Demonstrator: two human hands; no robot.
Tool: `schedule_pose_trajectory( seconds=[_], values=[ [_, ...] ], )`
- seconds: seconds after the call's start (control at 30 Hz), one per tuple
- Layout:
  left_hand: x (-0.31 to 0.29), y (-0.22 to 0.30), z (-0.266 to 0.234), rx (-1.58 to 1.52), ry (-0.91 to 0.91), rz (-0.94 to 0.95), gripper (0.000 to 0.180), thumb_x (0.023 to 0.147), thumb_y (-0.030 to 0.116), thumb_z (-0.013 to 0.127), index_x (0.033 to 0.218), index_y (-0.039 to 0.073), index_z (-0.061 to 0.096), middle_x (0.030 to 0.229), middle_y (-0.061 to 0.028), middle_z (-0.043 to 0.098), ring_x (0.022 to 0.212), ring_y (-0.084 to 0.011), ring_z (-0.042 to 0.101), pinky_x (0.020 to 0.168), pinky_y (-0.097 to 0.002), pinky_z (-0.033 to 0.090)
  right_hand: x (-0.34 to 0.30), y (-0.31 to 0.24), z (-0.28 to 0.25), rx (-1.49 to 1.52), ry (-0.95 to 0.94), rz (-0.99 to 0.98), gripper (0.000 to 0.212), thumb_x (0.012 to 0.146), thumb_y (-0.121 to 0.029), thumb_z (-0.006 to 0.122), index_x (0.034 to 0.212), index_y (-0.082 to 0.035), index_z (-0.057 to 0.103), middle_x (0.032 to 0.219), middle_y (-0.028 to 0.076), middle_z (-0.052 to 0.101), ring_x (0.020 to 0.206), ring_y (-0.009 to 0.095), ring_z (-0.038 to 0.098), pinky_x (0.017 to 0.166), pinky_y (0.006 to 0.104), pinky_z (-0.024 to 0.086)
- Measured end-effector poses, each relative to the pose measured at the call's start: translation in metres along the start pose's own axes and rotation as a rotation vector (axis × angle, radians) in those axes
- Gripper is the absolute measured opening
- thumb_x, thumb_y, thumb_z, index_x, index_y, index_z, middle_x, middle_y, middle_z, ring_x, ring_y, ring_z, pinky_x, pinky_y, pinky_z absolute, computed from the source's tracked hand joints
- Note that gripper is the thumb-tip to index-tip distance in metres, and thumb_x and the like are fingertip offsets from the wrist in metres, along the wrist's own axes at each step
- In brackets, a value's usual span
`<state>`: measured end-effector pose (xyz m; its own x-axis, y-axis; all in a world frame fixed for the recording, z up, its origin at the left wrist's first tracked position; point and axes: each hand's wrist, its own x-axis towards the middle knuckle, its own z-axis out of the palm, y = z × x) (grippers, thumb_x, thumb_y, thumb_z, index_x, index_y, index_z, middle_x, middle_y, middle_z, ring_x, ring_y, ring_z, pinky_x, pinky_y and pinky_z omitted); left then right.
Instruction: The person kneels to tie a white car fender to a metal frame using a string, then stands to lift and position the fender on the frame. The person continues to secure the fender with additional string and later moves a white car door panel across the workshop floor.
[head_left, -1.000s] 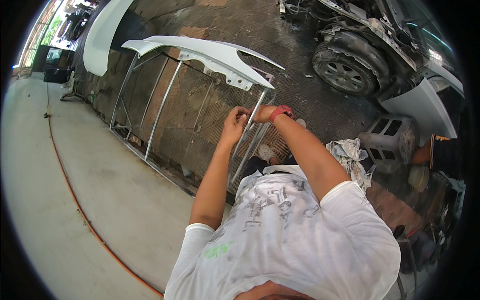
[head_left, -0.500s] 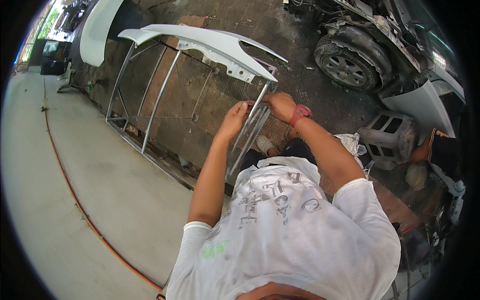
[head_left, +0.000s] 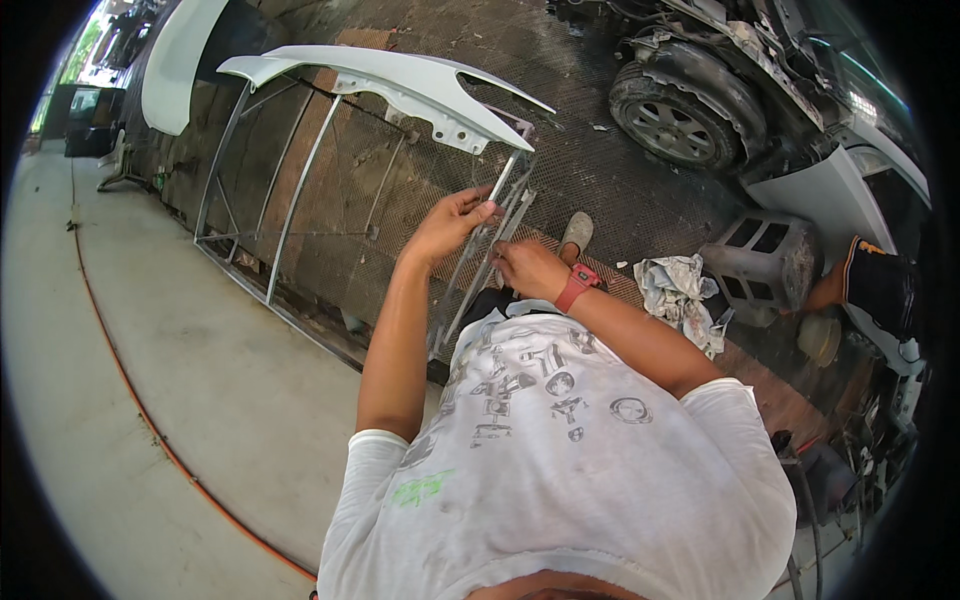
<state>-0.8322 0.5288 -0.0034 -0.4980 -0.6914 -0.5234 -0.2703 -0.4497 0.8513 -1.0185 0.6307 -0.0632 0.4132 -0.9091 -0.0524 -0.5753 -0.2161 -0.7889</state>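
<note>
A pale floor (head_left: 60, 400) spreads along the left, with an orange hose (head_left: 135, 400) curving over it. At the upper right stands a partly stripped car (head_left: 740, 50), its front wheel (head_left: 675, 132) exposed. A metal frame (head_left: 304, 200) stands ahead of the person, its end bars slanting down beside the 2 hands. At the upper left is a loose white panel (head_left: 178, 70). Toward the right edge, a grey box with dark openings (head_left: 762, 262) sits near another person's limb in dark cloth with orange trim (head_left: 880, 290); crumpled paper (head_left: 680, 300) lies beside the box.

The left hand (head_left: 450, 228) is partly open, its fingers reaching to a slanting end bar, thumb against it. The right hand (head_left: 530, 268), below a red watch (head_left: 580, 285), has its fingers curled in close to the bars; whether they pinch anything cannot be told.

The white fender (head_left: 390, 75) rests across the top of the frame, beyond the fingers of both hands: its near end is close to the left fingertips but apart from them, and farther from the right.
</note>
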Motion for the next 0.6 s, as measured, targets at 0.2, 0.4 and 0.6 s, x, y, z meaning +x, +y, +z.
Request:
schedule_pose_trajectory(
  seconds=[0.2,0.4,0.6],
  values=[
    [0.001,0.000,0.000,0.140,0.023,0.011,0.058,0.106,0.032,0.067,0.148,-0.006,0.054,0.123,-0.0140,0.076,0.113,-0.0207,0.069,0.102,-0.0371,0.051,-0.002,-0.023,-0.008,0.524,-0.210,0.210,0.024,0.105,-0.020,0.056,0.102,0.002,0.065,0.075,0.013,0.075,0.075,0.027,0.075,0.072,0.0404,0.058],
    [0.000,-0.002,0.002,0.119,0.030,0.015,0.052,0.108,0.035,0.063,0.144,-0.003,0.056,0.126,-0.0108,0.075,0.113,-0.0177,0.067,0.103,-0.0380,0.049,0.002,-0.022,0.009,0.846,-0.325,0.396,0.027,0.111,-0.019,0.050,0.113,0.004,0.063,0.079,0.011,0.074,0.085,0.018,0.075,0.078,0.0348,0.059],
    [-0.010,-0.003,0.013,0.054,0.103,0.064,0.046,0.106,0.030,0.068,0.135,-0.004,0.059,0.119,-0.0148,0.077,0.110,-0.0197,0.069,0.099,-0.0362,0.052,-0.011,-0.006,0.034,0.769,-0.260,0.355,0.027,0.113,-0.020,0.047,0.107,0.002,0.062,0.078,0.011,0.068,0.075,0.020,0.073,0.075,0.0364,0.059]
  ],
)
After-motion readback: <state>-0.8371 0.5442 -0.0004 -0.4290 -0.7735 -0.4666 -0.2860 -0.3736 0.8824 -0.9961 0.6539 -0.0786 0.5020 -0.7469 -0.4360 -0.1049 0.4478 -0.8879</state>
